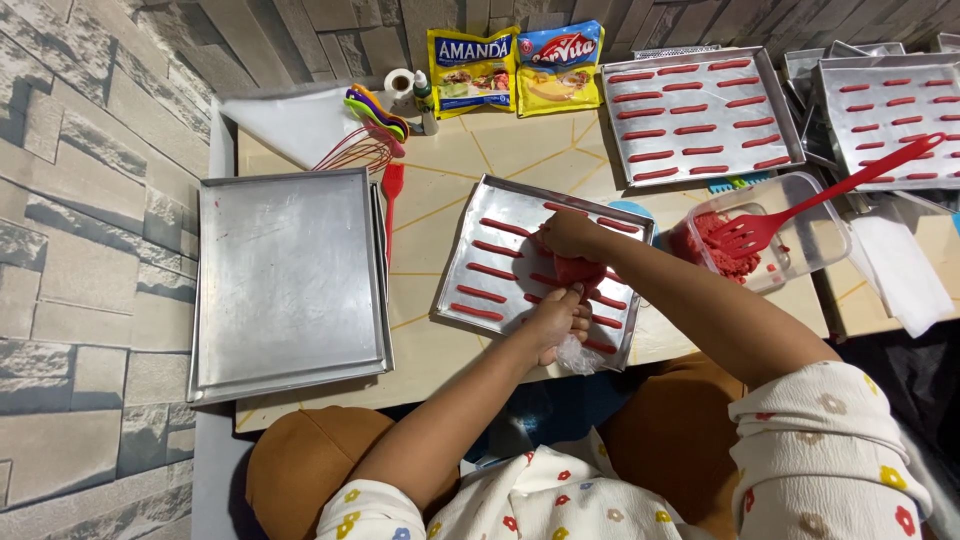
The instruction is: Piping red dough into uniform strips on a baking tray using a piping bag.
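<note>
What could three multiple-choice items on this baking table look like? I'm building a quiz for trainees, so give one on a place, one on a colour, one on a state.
1. Where does the slotted spatula rest?
A. In the clear plastic tub
B. On the stacked trays
C. Beside the whisk

2. What colour are the piped strips on the middle tray?
A. Green
B. Red
C. White

3. In what state is the top tray of the stack at the left?
A. Bare
B. Filled with strips
C. Covered with paper

Answers:
1. A, its head lies in the tub on the red dough.
2. B, every strip is red, like the dough in the piping bag that the left hand and right hand hold.
3. A, only plain metal shows.
</note>
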